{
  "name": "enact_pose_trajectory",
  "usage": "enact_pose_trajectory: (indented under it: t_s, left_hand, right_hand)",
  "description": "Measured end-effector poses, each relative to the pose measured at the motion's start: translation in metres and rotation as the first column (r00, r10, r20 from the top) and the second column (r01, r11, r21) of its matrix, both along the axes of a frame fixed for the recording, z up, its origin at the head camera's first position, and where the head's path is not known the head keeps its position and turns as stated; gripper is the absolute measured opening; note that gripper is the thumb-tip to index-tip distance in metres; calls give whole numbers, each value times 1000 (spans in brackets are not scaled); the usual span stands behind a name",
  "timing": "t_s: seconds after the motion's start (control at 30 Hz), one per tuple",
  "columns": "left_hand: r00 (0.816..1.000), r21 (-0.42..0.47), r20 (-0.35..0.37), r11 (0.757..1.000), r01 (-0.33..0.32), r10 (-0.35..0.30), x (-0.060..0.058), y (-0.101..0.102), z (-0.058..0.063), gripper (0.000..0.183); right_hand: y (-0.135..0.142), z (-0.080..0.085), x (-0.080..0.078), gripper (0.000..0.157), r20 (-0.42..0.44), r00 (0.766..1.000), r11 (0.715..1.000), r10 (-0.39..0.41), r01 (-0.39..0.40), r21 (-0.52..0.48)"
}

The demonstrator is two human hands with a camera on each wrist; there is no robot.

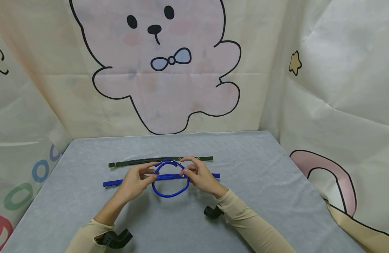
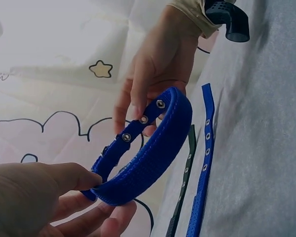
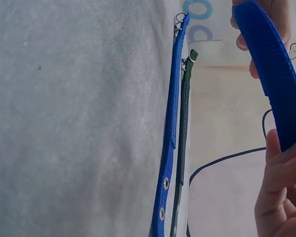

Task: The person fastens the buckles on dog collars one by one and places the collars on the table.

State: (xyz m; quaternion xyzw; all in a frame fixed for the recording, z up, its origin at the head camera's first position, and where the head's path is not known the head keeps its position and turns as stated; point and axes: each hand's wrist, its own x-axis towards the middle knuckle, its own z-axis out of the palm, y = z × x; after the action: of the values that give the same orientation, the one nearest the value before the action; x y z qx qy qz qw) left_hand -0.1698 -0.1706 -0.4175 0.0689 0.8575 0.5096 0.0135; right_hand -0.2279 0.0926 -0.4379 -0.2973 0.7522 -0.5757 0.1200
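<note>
A blue pet collar (image 1: 170,195), bent round into a loop, is held up above the table between both hands. My left hand (image 1: 134,181) pinches its left side with thumb and fingers. On the opposite side, the fingers and thumb of my right hand (image 1: 202,175) grip the band. Metal-ringed holes show along the collar (image 2: 163,148) in the left wrist view, between the two hands. The right wrist view shows the wide, plain webbing of the collar (image 3: 271,59), with the right hand (image 3: 281,192) at its lower end.
Behind the held loop, a second blue collar (image 1: 112,183) lies stretched out on the grey-covered table (image 1: 245,154). Farther back lies a dark green collar (image 1: 128,162), also straight. Printed cloth walls (image 1: 333,88) stand at the back and sides.
</note>
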Motion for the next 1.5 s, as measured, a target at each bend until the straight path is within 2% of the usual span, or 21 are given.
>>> enact_pose_trajectory:
  t_s: [0.3, 0.77, 1.07, 1.3, 1.5]
  left_hand:
    - [996, 5, 55, 998, 64, -64, -3, -4, -1, 50]
    - [988, -14, 67, 990, 138, -136, -2, -13, 2, 48]
    - [988, -28, 92, 992, 124, -121, 2, -16, 5, 48]
    - [987, -61, 95, 989, 137, -131, 6, -22, 1, 48]
    - [985, -39, 107, 989, 142, -137, 9, -28, -1, 49]
  right_hand:
    - [0, -2, 0, 33, 44, 999, 998, -3, 1, 57]
    - [-3, -5, 0, 34, 96, 995, 996, 13, -21, 88]
    - [-8, -8, 2, 33, 119, 993, 996, 13, -23, 85]
    - [-14, -7, 4, 32, 137, 990, 996, 36, -47, 81]
    - [-18, -10, 6, 33, 153, 986, 994, 61, -74, 84]
